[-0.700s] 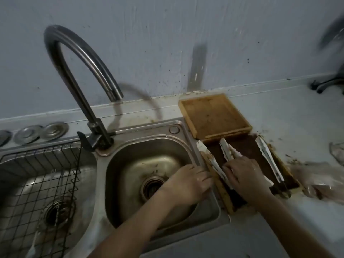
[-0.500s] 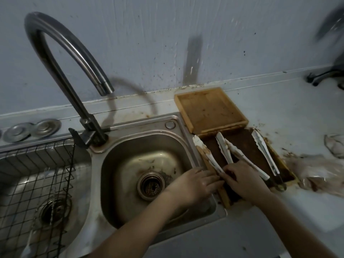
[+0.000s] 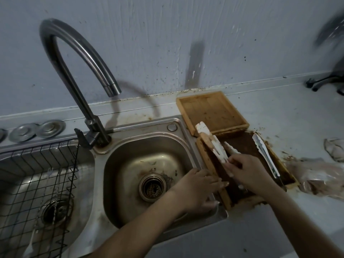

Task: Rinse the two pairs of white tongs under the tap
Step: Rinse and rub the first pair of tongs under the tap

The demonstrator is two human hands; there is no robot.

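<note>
Lifted since before, tongs (image 3: 212, 144) sit gripped in right hand (image 3: 247, 175).

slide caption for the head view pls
Right hand lifts soiled white tongs from a wooden tray beside the sink; tap dry.

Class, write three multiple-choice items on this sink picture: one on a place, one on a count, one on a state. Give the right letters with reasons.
1. Where does the second pair of tongs lie?
A. In the sink basin
B. Along the right side of the dark wooden tray
C. On the wire rack

2. How many drain holes are visible in the double sink?
A. One
B. Two
C. Three

3. What is the state of the tap?
A. Running hard
B. Dripping into a pot
C. No water is visible

Key: 1 B, the pair rests along the tray's right side, clear of the right hand. 2 B, one drain per basin. 3 C, nothing is seen falling from the spout.
</note>
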